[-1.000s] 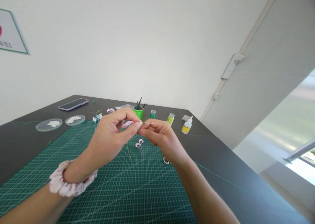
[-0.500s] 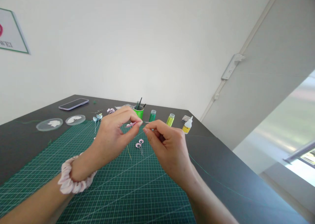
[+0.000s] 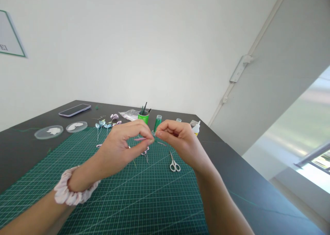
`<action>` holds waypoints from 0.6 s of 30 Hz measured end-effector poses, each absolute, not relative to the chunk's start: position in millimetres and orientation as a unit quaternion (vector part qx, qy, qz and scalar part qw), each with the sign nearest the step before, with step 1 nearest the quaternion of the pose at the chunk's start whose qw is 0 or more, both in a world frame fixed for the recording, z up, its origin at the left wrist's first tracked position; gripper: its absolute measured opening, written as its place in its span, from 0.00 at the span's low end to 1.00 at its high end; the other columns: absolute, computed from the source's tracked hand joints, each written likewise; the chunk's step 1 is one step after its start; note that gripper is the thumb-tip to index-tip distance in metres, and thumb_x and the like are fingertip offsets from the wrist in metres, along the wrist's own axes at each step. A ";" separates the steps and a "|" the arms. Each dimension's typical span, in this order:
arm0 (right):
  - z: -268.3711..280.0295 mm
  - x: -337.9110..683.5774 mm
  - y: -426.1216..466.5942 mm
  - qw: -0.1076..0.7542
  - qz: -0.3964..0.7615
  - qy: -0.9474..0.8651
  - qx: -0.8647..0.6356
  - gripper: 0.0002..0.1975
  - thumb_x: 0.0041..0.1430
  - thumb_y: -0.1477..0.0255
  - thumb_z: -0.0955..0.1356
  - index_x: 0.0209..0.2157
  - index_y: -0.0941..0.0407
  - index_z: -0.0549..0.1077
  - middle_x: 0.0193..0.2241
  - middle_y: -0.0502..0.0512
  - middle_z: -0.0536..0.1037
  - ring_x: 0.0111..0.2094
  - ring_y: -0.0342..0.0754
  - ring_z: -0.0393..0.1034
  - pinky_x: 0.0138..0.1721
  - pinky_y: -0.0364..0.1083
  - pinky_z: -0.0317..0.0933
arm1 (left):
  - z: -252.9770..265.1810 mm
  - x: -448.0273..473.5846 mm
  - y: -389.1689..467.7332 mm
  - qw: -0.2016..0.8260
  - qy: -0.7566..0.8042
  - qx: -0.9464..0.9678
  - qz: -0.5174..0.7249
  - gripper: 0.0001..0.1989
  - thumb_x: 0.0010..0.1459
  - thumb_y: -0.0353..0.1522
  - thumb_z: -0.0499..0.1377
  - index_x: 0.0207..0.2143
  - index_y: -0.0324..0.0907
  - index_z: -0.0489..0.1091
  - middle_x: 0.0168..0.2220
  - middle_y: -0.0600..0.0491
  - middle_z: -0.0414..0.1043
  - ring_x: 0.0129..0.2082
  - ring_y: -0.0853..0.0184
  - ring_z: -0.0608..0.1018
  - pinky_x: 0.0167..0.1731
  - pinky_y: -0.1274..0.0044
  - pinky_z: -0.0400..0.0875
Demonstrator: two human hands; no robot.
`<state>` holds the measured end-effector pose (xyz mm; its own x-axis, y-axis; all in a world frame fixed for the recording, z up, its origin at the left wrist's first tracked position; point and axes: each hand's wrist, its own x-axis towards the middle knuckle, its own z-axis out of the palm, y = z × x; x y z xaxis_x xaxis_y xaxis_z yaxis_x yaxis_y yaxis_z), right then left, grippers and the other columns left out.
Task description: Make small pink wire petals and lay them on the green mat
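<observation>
Over the green cutting mat, holding up a pink petal piece in the left hand. Closed there to a tight thumb-and-finger grip; can't tell whether on the petal's edge or on a stem. Sits left of the fingertips, inside the curl of the fingers, nearly edge-on and clear of the mat. Just beside it, also pinched tight with the right hand; can't tell if on a fine thread or on nothing. Near touching at the two sets of fingertips; too small to read exactly.

Note scissors on the mat, below the right hand. Can see only part of the pink loop pieces, behind the left fingers and thumb. Can make out just the cap of a tube behind the right hand, plus part of a glue bottle. Can see the green tube better, on the tabletop. Lose both forearms at the bottom edge and most of the wall sign at the left edge.
</observation>
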<state>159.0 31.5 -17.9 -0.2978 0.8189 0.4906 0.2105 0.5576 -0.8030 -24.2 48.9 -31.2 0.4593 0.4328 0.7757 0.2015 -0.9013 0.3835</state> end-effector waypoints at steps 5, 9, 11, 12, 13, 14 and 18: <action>-21.8 158.4 41.3 0.475 0.462 -0.687 -0.300 0.09 0.55 0.69 0.69 0.23 0.56 0.70 0.17 0.42 0.59 0.19 0.38 0.46 0.20 0.43 0.40 | -28.8 -20.5 46.2 0.148 0.215 0.813 0.521 0.08 0.58 0.27 0.56 0.26 0.43 0.69 0.25 0.56 0.72 0.28 0.70 0.73 0.28 0.77 0.68; -29.2 151.6 44.3 0.454 0.577 -0.619 -0.278 0.09 0.52 0.68 0.70 0.23 0.56 0.70 0.14 0.40 0.55 0.17 0.37 0.41 0.19 0.43 0.35 | -26.5 -18.2 45.2 0.153 0.238 0.774 0.566 0.07 0.56 0.26 0.56 0.26 0.43 0.69 0.25 0.57 0.72 0.27 0.71 0.73 0.28 0.78 0.68; -32.7 146.0 44.2 0.451 0.616 -0.590 -0.261 0.08 0.52 0.69 0.70 0.24 0.56 0.70 0.13 0.39 0.53 0.16 0.37 0.39 0.19 0.42 0.33 | -26.0 -18.1 45.6 0.149 0.256 0.755 0.585 0.07 0.55 0.26 0.56 0.25 0.43 0.68 0.25 0.56 0.72 0.27 0.71 0.73 0.29 0.78 0.68; -34.1 142.7 43.7 0.453 0.628 -0.579 -0.254 0.08 0.52 0.69 0.70 0.24 0.56 0.70 0.13 0.38 0.52 0.16 0.37 0.38 0.18 0.42 0.33 | -26.0 -18.3 46.0 0.143 0.266 0.748 0.591 0.07 0.55 0.26 0.56 0.25 0.42 0.68 0.25 0.56 0.71 0.27 0.71 0.73 0.29 0.78 0.68; -35.2 139.2 42.9 0.458 0.634 -0.571 -0.249 0.08 0.53 0.68 0.69 0.25 0.56 0.69 0.12 0.38 0.51 0.16 0.37 0.37 0.18 0.42 0.32 | -26.1 -18.7 46.6 0.134 0.275 0.744 0.594 0.07 0.55 0.26 0.56 0.25 0.42 0.68 0.25 0.56 0.71 0.27 0.71 0.73 0.29 0.78 0.68; -36.1 135.6 41.8 0.467 0.631 -0.568 -0.248 0.08 0.53 0.68 0.69 0.25 0.56 0.69 0.12 0.38 0.51 0.16 0.37 0.37 0.18 0.42 0.33 | -26.5 -19.2 47.3 0.120 0.283 0.742 0.596 0.06 0.55 0.26 0.56 0.26 0.42 0.68 0.25 0.57 0.71 0.27 0.71 0.73 0.29 0.77 0.68; -36.8 124.5 34.2 0.513 0.527 -0.615 -0.284 0.11 0.54 0.65 0.69 0.24 0.56 0.67 0.14 0.40 0.55 0.17 0.37 0.42 0.18 0.42 0.38 | -28.3 -21.0 50.6 0.053 0.301 0.743 0.595 0.06 0.57 0.27 0.56 0.27 0.42 0.69 0.27 0.57 0.72 0.29 0.70 0.73 0.32 0.76 0.68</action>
<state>124.5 34.2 -36.8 -0.3132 0.8898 0.3318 -0.1917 0.2829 -0.9398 -21.0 50.6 -28.3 0.1100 0.5114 0.8523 0.3840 -0.8128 0.4381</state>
